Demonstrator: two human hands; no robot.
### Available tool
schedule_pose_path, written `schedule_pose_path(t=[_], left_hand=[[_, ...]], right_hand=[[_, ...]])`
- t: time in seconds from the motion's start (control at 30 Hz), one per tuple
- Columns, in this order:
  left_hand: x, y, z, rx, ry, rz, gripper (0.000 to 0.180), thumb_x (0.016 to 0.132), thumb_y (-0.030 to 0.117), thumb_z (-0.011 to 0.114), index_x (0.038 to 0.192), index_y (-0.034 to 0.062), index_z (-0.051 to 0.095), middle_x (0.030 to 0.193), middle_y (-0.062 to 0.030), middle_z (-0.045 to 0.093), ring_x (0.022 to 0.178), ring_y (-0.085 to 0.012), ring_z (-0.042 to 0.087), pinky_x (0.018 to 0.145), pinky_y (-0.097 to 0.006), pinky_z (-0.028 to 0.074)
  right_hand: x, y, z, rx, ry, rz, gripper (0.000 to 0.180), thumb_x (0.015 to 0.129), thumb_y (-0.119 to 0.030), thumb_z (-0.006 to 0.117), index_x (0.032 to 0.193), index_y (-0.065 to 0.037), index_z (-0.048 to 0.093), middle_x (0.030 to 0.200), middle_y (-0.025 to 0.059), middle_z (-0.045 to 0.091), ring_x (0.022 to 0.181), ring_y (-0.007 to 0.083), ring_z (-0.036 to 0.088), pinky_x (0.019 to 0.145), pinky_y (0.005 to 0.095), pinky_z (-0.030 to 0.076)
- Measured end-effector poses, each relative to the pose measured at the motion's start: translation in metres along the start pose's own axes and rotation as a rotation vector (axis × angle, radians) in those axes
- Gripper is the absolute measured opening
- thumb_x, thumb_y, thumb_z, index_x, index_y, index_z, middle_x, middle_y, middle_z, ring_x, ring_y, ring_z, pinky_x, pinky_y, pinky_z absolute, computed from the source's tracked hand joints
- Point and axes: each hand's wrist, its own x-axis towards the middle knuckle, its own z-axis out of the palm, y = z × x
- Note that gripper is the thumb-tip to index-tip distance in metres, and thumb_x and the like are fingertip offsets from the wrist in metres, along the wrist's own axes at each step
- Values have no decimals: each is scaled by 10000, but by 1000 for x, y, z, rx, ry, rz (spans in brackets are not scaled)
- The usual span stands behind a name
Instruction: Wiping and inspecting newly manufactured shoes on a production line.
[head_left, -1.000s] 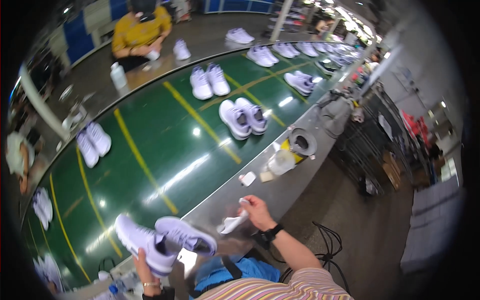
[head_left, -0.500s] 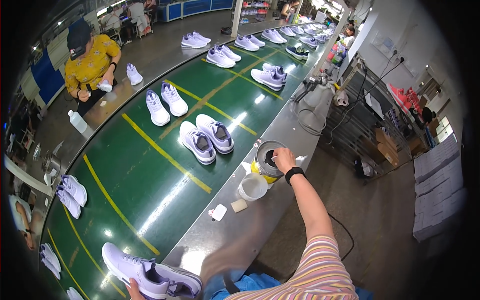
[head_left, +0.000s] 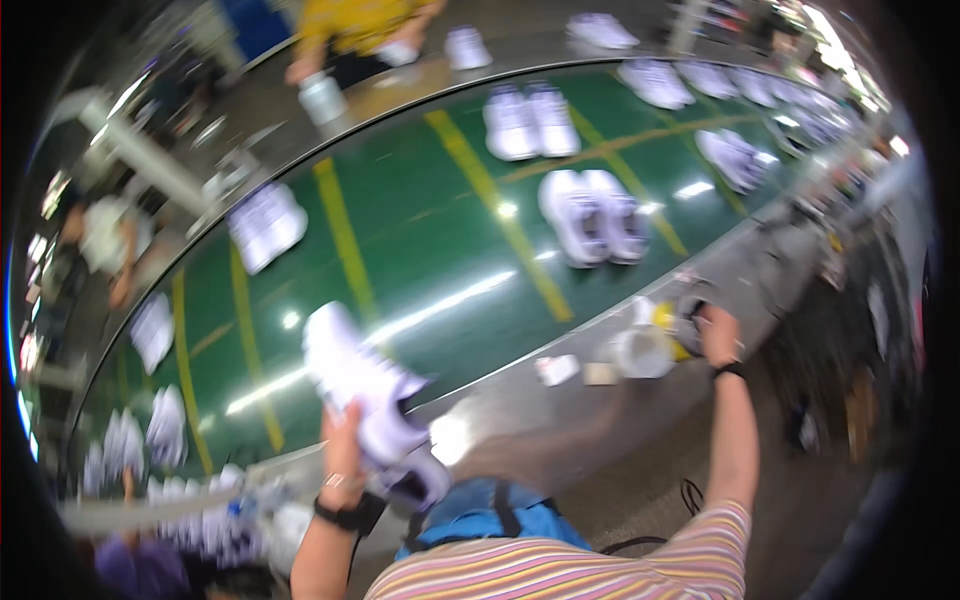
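The whole picture is smeared by motion. My left hand (head_left: pixel 342 440) grips a lavender sneaker (head_left: pixel 365 375), raised toe up at the belt's near edge. A second lavender sneaker (head_left: pixel 420 478) is just below it, against my blue apron; whether my hand also holds it is hidden. On the right, my right hand (head_left: pixel 718 335) is closed at the mouth of a grey tin with yellow on its side (head_left: pixel 688 322). What its fingers hold is too blurred to make out. Next to the tin are a white plastic cup (head_left: pixel 645 352), a beige block (head_left: pixel 600 374) and a small white piece (head_left: pixel 557 370).
Lavender sneakers, many in pairs (head_left: pixel 590 220), stand on the green belt (head_left: pixel 420 240) with yellow stripes. A metal ledge (head_left: pixel 500 420) runs along its near side. Across the belt, a person in a yellow top (head_left: pixel 360 25) works beside a white bottle (head_left: pixel 322 100).
My view has swung left, bringing my left forearm into sight. My left hand has lifted its sneaker more upright. My right hand stays at the tin.
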Motion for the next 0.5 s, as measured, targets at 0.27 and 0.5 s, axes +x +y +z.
schedule_pose_path(t=[0.27, 0.5], left_hand=[[-4, 0, 24, -42, -24, 44, 473, 829, 219, 597, 1194, -25, 422, 1045, -109, 567, 889, -149, 559, 779, -273, 449], [-19, -1, 7, -111, -32, 106, 461, 829, 201, 598, 1196, -13, 420, 1038, -98, 569, 903, -140, 549, 784, -263, 441]], right_hand=[[-71, -145, -33, 953, 29, -20, 127, 828, -23, 556, 945, 9, 593, 872, 20, 587, 796, 81, 535, 731, 228, 444], [-186, -324, 3, 1439, -559, 83, 102, 819, -55, 603, 910, -14, 582, 817, 3, 588, 718, 52, 527, 641, 194, 437]])
